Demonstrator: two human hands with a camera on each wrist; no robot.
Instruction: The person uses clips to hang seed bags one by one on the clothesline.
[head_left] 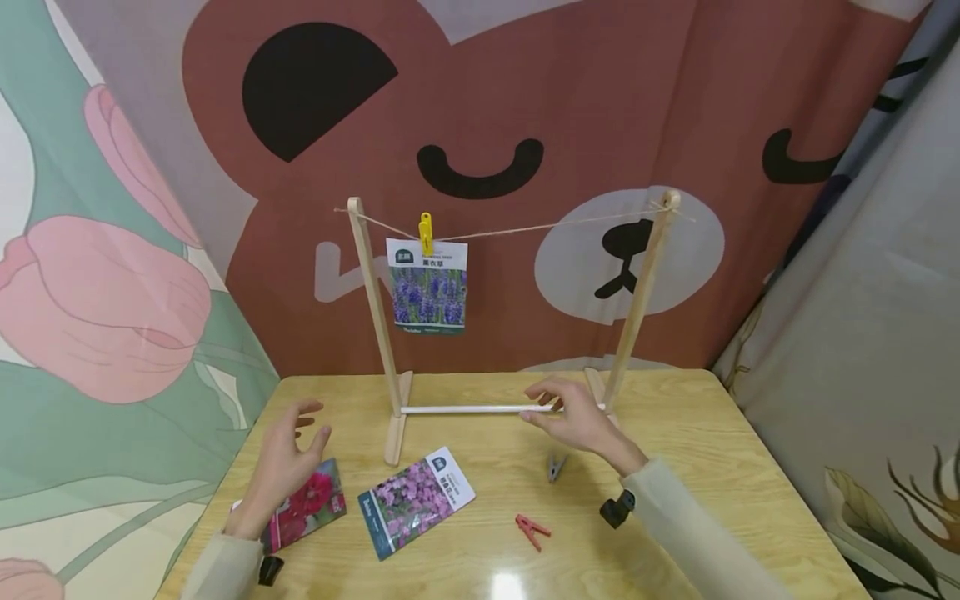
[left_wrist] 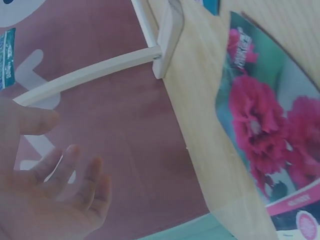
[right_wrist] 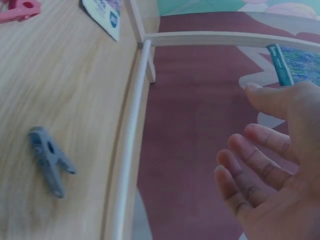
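Note:
A seed packet with purple flowers (head_left: 429, 292) hangs from the string (head_left: 525, 227) by a yellow clothespin (head_left: 426, 233). My left hand (head_left: 281, 454), fingers loosely bent and holding nothing, is over a red-flower seed packet (head_left: 318, 504) and partly hides it in the head view. With nothing in its grasp, my right hand (head_left: 573, 417) hovers near the white crossbar (head_left: 465, 409), fingers relaxed. A pink-flower seed packet (head_left: 416, 502) lies flat on the table between the hands. Below the right hand are a grey clothespin (head_left: 555, 468) and a red clothespin (head_left: 532, 531).
The wooden stand's left post (head_left: 375, 308) and right post (head_left: 641, 300) rise near the back of the wooden table (head_left: 450, 575), with the string tied between their tops. Behind stands a printed curtain (head_left: 525, 100); more fabric hangs at both sides.

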